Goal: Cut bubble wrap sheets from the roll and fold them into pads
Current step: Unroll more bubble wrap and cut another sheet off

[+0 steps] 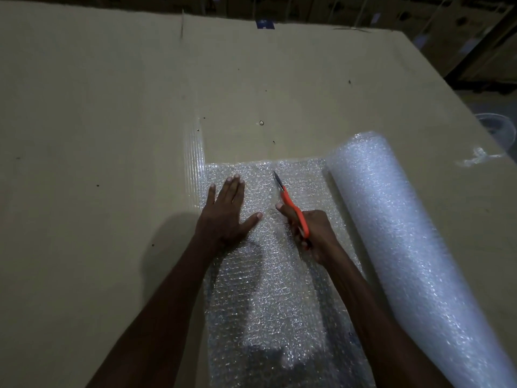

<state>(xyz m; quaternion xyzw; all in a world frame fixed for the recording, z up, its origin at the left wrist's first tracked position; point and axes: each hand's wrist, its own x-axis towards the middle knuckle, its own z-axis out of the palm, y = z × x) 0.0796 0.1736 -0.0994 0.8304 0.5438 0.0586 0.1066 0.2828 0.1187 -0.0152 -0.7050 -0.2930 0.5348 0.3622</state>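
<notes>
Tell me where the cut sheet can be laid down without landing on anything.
Bare cardboard surface stretches left of the unrolled bubble wrap and beyond its far edge, with only small specks. It is crowded on the right: the roll lies there, with the left hand and the right hand with scissors on the sheet.

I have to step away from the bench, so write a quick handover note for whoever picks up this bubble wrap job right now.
Left hand: flat, palm down, pinning the unrolled bubble wrap sheet to the cardboard work surface.
Right hand: gripping the orange-handled scissors, blades pointing away from the body, tip well up the sheet toward its far edge.
Roll: lying to the right, sheet joined to it on that side.
Done: sheet unrolled and a cut running up it, apparently most of the way.
Left: finish the cut at the far edge, fold the piece into a pad, repeat. No finished pads in view.
</notes>
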